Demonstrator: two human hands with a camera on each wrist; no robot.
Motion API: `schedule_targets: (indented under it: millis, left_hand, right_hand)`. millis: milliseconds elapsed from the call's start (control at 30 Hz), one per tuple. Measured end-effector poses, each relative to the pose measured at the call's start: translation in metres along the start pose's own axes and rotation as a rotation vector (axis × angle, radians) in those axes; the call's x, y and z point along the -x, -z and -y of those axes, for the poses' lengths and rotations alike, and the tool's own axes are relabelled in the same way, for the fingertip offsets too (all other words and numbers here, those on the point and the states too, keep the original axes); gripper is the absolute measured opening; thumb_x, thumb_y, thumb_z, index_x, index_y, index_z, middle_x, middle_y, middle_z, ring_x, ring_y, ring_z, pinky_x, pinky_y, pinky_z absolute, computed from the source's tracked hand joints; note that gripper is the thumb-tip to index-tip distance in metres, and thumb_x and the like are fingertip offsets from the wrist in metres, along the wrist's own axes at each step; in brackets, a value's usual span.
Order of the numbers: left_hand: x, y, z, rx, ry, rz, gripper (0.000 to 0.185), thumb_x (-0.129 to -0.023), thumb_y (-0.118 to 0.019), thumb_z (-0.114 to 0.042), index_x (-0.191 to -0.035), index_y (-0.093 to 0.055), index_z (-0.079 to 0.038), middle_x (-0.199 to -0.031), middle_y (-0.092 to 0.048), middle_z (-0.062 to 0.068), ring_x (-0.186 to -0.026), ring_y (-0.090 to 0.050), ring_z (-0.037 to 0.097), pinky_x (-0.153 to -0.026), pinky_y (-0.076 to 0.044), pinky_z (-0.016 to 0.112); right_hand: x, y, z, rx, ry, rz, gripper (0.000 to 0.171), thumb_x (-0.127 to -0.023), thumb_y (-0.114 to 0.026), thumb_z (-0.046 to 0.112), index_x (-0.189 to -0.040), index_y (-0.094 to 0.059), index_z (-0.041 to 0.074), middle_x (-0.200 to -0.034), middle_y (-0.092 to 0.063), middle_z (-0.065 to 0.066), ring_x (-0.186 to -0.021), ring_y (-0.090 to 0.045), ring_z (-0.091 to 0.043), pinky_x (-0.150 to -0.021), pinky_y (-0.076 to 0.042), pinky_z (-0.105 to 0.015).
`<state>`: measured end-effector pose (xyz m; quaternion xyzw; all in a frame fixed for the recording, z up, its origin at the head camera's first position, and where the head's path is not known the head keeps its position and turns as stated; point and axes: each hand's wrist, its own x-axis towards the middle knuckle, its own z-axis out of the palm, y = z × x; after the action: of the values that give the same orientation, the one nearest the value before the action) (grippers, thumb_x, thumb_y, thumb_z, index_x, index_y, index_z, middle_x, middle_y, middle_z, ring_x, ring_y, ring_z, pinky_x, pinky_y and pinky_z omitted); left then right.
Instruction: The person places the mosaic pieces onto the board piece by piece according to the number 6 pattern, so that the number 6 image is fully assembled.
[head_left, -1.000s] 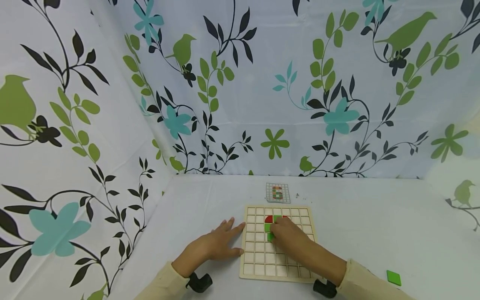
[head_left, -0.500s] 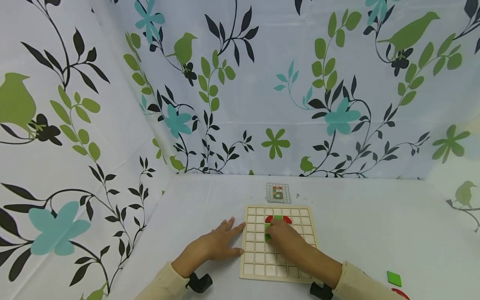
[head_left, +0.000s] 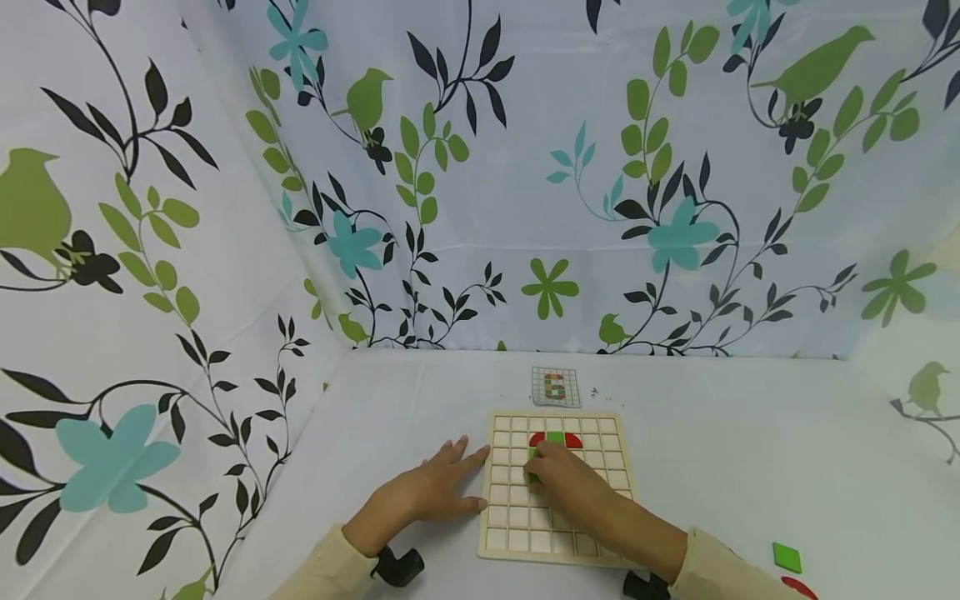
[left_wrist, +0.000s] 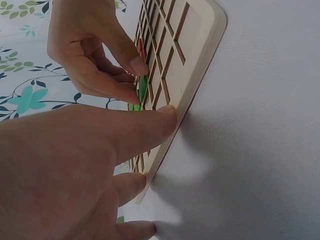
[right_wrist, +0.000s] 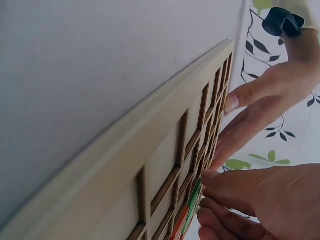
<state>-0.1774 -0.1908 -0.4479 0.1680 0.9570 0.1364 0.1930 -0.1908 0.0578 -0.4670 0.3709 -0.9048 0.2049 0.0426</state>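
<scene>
Loose green square tile (head_left: pixel 787 557) and a red piece (head_left: pixel 802 588) are seen nearest, on the white table (head_left: pixel 750 467) at lower right, well apart from the board. Wooden grid board (head_left: pixel 510 533) lies flat at centre. Left hand (head_left: pixel 427 493) is rested flat on the table, fingers straight and slightly spread, fingertips (left_wrist: pixel 167 114) touching the board's left edge. Right hand (head_left: pixel 570 479) is laid over the board, fingers curled narrow, pinching a green tile (left_wrist: pixel 142 89) at a cell in the upper-middle rows. Just beyond it, a green tile (head_left: pixel 555 437) flanked by red quarter-round pieces (head_left: pixel 573 441) is seated in the grid. Pattern card (head_left: pixel 556 386) lies farther back, near the board's far edge.
</scene>
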Motion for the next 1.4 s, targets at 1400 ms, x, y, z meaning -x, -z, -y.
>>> schedule_targets:
  millis: [1400]
  left_hand:
    - [-0.002,0.001,-0.003,-0.006,0.005,-0.003,0.078,-0.092,-0.068,-0.048,-0.158,-0.035,-0.022,-0.162,-0.024,0.017,-0.147,-0.02,0.04,-0.11,-0.027,0.063]
  right_hand:
    - [0.189,0.103,-0.12,-0.121,-0.667,-0.033,0.051,-0.092,-0.074,0.035,-0.126,-0.063,-0.001,-0.119,-0.063,-0.018,-0.101,-0.061,-0.034,-0.082,-0.056,-0.053]
